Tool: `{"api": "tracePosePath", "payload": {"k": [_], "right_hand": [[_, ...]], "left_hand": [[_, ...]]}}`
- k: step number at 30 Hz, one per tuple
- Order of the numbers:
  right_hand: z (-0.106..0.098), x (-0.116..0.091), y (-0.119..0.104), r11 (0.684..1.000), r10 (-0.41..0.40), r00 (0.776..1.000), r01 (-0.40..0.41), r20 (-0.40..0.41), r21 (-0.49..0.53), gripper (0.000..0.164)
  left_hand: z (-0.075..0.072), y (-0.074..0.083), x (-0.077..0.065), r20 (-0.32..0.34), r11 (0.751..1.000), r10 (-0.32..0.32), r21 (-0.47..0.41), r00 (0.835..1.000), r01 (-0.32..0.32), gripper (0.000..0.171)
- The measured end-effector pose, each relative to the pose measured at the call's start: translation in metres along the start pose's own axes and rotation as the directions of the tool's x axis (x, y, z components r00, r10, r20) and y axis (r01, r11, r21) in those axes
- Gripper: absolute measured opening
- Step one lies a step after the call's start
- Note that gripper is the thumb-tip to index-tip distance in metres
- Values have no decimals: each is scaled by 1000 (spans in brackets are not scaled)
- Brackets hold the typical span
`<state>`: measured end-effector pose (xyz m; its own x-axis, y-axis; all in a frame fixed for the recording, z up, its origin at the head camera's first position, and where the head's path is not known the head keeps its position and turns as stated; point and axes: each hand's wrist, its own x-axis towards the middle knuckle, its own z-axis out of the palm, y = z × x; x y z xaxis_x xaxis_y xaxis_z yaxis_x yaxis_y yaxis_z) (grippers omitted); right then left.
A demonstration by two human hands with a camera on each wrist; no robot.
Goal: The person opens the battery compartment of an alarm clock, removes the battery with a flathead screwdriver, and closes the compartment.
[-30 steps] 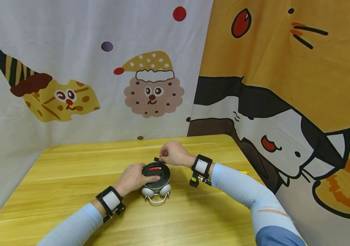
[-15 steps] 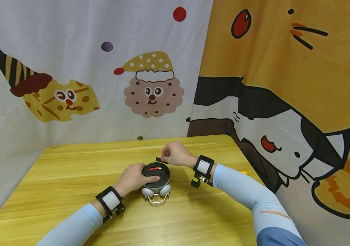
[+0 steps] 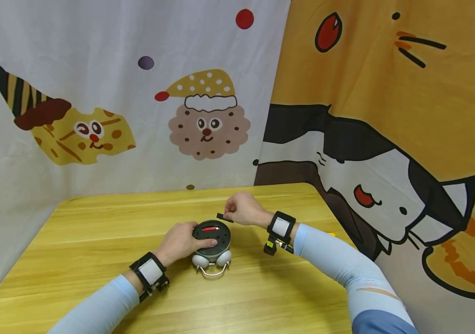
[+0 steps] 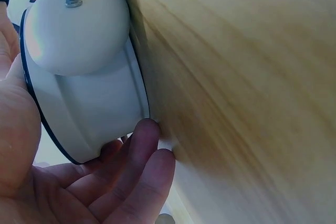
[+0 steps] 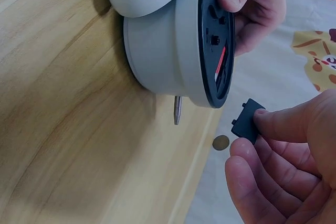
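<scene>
From the head view, a white alarm clock (image 3: 222,236) lay face down on the wooden surface (image 3: 95,246), its grey-white bells (image 3: 201,260) and wire handle (image 3: 216,273) toward the near side. A red item (image 3: 210,228) showed in its black back. The left hand (image 3: 180,242) gripped the clock's left side, thumb across the back. Just to its far right, the right hand (image 3: 243,208) pinched a small black cover (image 3: 221,216).

From the left wrist, the clock sat between thumb and curled fingers, fingertips near the surface.

From the right wrist, the cover was held between thumb and fingers, near the clock but apart from it; a metal leg (image 5: 178,111) stuck out from the clock's side.
</scene>
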<state>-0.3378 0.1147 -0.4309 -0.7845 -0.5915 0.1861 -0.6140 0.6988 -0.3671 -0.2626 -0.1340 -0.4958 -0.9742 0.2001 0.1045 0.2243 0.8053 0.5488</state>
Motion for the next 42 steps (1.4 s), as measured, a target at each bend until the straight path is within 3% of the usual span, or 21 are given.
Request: {"api": "tracePosePath", "payload": {"k": [18,42], "right_hand": [[-2,-2,3,1000,18,1000,-18,14,9,14],[-2,-14,20,993,107,994,-107,11,48,14]], "left_hand": [[-1,2,-2,2,1000,3,-7,1000,-3,69],[1,1,0,2,1000,2,15,1000,-3,75]]}}
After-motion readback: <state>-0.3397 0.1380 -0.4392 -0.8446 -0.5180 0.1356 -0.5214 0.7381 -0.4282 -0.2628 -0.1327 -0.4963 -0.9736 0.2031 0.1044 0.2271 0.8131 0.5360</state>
